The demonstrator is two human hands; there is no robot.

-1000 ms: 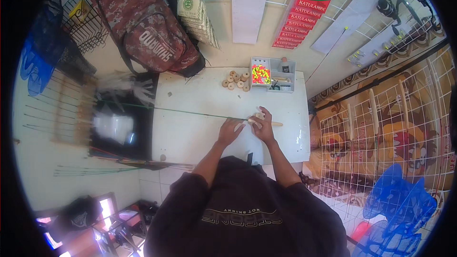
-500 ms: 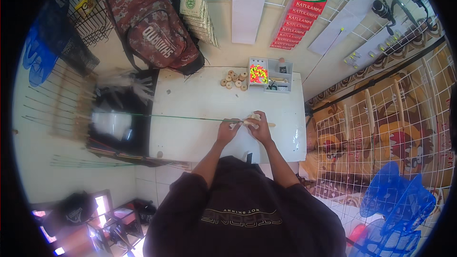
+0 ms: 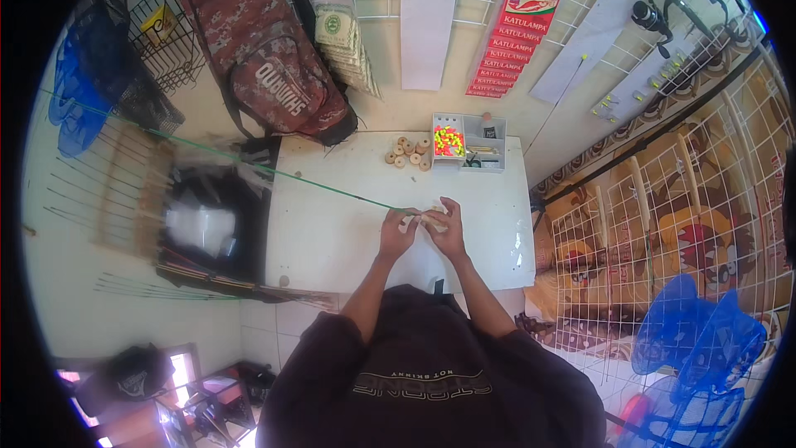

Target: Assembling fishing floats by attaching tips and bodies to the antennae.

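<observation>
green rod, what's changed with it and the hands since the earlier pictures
The green rod has swung its far end toward the picture's upper left, slanting more steeply. The left hand and right hand stay together at its near end. The ring-shaped pieces and grey compartment tray stayed put.

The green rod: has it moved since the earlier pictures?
Yes: the left part of the green rod has swung toward the far-left corner of the white table.

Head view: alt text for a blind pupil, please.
A left hand grips a thin green rod over a white table, the right hand close beside it. Beyond lie round tan pieces and a grey compartment tray.
</observation>
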